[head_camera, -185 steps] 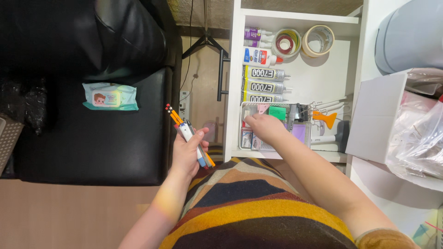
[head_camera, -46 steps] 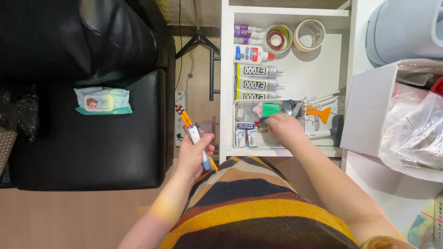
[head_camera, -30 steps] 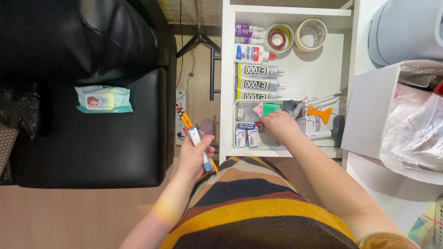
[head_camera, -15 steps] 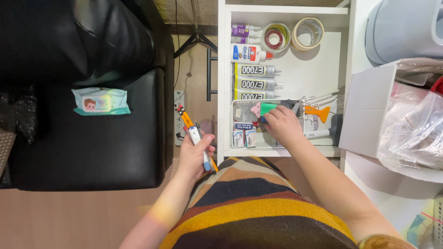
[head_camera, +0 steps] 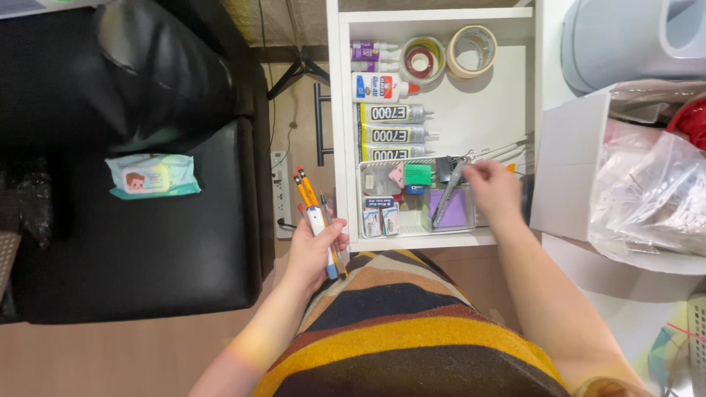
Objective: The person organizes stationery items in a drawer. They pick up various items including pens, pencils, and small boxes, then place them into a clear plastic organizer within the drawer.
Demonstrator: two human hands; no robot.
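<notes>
A: Where are the pens?

B: The left hand [head_camera: 315,250] has its grip pressed around a bundle of pens and pencils [head_camera: 318,217]; their long axis runs up and slightly left, orange tips away from the body.

A: And the other?

B: The right hand [head_camera: 494,190] hovers over the white drawer [head_camera: 485,110], fingers loosely curled, pinching nothing I can see, beside a clear tray [head_camera: 412,220] of small packets and clips
</notes>
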